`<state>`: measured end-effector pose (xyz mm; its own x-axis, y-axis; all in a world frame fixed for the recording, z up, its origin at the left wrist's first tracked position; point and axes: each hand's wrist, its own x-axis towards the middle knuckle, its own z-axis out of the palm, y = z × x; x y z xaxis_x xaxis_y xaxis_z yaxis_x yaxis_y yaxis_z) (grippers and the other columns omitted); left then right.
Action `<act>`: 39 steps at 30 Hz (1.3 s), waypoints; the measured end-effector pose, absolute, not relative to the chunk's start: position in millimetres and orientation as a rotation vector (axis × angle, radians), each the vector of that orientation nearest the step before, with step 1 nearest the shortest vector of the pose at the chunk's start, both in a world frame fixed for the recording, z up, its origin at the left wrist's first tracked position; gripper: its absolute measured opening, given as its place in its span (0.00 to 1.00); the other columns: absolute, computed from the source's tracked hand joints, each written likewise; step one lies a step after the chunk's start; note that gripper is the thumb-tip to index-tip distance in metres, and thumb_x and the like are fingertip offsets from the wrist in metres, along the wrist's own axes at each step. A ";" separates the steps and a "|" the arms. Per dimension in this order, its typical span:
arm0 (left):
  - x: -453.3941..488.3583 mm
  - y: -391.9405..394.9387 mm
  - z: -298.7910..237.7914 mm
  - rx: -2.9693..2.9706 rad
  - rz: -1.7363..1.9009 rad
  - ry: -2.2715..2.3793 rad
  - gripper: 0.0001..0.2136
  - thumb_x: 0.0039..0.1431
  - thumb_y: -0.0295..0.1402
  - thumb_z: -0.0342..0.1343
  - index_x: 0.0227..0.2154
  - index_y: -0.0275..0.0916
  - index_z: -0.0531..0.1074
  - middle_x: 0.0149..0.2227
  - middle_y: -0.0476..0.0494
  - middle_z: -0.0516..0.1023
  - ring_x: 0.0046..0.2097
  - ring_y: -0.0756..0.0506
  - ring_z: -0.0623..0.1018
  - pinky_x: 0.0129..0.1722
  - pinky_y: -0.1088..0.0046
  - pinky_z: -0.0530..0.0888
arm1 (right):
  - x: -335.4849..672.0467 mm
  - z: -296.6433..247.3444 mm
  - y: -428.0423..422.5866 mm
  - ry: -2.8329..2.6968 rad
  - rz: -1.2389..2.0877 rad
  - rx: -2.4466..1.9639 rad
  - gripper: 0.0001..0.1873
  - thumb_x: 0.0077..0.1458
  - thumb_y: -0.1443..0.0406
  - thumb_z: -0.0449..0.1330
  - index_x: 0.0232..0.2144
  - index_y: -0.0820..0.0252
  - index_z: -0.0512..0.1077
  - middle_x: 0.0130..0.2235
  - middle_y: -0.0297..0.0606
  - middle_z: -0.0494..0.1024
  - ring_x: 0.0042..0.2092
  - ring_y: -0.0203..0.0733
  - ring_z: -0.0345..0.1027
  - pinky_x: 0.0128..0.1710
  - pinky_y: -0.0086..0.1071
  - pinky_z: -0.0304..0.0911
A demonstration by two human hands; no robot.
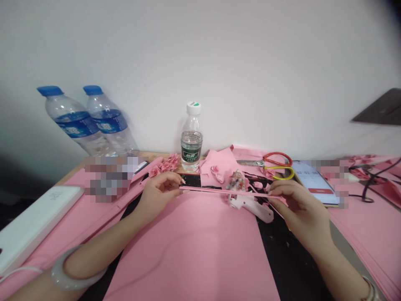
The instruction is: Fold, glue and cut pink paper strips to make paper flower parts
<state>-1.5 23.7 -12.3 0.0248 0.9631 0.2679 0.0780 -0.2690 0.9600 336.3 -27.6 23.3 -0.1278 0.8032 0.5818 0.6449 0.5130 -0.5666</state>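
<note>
A long, thin pink paper strip [228, 191] stretches horizontally between my hands. My left hand [158, 197] pinches its left end, and my right hand [297, 207] holds its right end between fingers and thumb. Just below the strip lies a white hot glue gun [252, 208], partly hidden by my right hand. A large pink paper sheet [188, 251] lies beneath my forearms. Small pink paper roses [166, 164] sit beyond my left hand, and a cluster of small decorations [236, 181] stands beyond the strip.
Metal scissors with red and yellow handles [266, 163] lie on pink paper at the back. A phone [315, 182] sits to the right, with a dark cable [369, 184] beyond it. Several water bottles [191, 140] stand against the white wall. A white power bank [34, 221] lies at left.
</note>
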 end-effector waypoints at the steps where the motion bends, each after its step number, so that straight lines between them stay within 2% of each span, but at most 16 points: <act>1: -1.3 23.5 -11.7 1.467 1.354 1.117 0.06 0.41 0.25 0.64 0.22 0.38 0.73 0.31 0.46 0.77 0.34 0.46 0.76 0.33 0.73 0.74 | 336.7 23.4 -27.3 -1.852 0.219 -1.201 0.04 0.58 0.68 0.60 0.33 0.52 0.71 0.38 0.37 0.74 0.43 0.45 0.70 0.42 0.39 0.67; 7: -0.1 22.8 -10.3 1.385 1.335 1.100 0.08 0.41 0.25 0.65 0.23 0.38 0.72 0.32 0.46 0.78 0.34 0.47 0.76 0.34 0.73 0.75 | 335.3 25.2 -24.7 -1.846 0.257 -1.223 0.04 0.57 0.68 0.60 0.32 0.53 0.72 0.38 0.38 0.75 0.43 0.45 0.71 0.42 0.39 0.68; 12: 7.0 20.2 -10.8 1.096 1.227 0.944 0.15 0.42 0.27 0.69 0.32 0.40 0.68 0.32 0.50 0.79 0.34 0.49 0.78 0.35 0.74 0.76 | 325.0 22.7 -25.2 -1.675 0.519 -1.214 0.03 0.54 0.64 0.63 0.30 0.55 0.72 0.35 0.38 0.75 0.39 0.44 0.72 0.36 0.34 0.71; 16: 14.9 12.1 -8.8 0.966 1.115 0.878 0.18 0.41 0.27 0.70 0.37 0.40 0.72 0.31 0.51 0.78 0.33 0.48 0.79 0.33 0.74 0.77 | 313.7 22.6 -29.0 -1.613 0.673 -1.206 0.06 0.52 0.62 0.66 0.28 0.55 0.72 0.32 0.37 0.75 0.35 0.41 0.72 0.34 0.31 0.70; 22: 25.5 -3.9 -7.6 1.128 0.958 0.821 0.11 0.43 0.24 0.68 0.31 0.40 0.78 0.32 0.50 0.80 0.33 0.49 0.79 0.33 0.76 0.76 | 293.5 19.9 -40.4 -1.674 0.779 -1.155 0.06 0.53 0.64 0.65 0.28 0.56 0.72 0.32 0.36 0.74 0.35 0.40 0.71 0.34 0.31 0.70; 28: 32.4 -9.8 -8.0 1.190 0.956 0.788 0.07 0.41 0.23 0.69 0.23 0.40 0.79 0.29 0.49 0.80 0.31 0.49 0.78 0.31 0.77 0.74 | 274.1 17.3 -52.2 -1.745 0.828 -1.119 0.05 0.55 0.65 0.62 0.28 0.56 0.70 0.31 0.38 0.74 0.36 0.43 0.71 0.32 0.33 0.69; 32: 36.0 -12.5 -9.3 1.230 0.965 0.752 0.06 0.43 0.23 0.69 0.23 0.40 0.80 0.29 0.48 0.81 0.32 0.49 0.78 0.32 0.77 0.75 | 264.5 17.2 -57.6 -1.765 0.884 -1.121 0.03 0.54 0.68 0.61 0.29 0.56 0.72 0.32 0.37 0.73 0.33 0.40 0.69 0.30 0.32 0.66; 39: 38.0 -15.8 -12.5 1.063 0.913 0.720 0.07 0.42 0.26 0.71 0.25 0.38 0.78 0.29 0.47 0.82 0.31 0.49 0.80 0.33 0.75 0.75 | 262.8 15.3 -59.8 -1.642 1.005 -1.148 0.09 0.48 0.75 0.59 0.28 0.57 0.74 0.31 0.35 0.74 0.32 0.38 0.69 0.28 0.28 0.63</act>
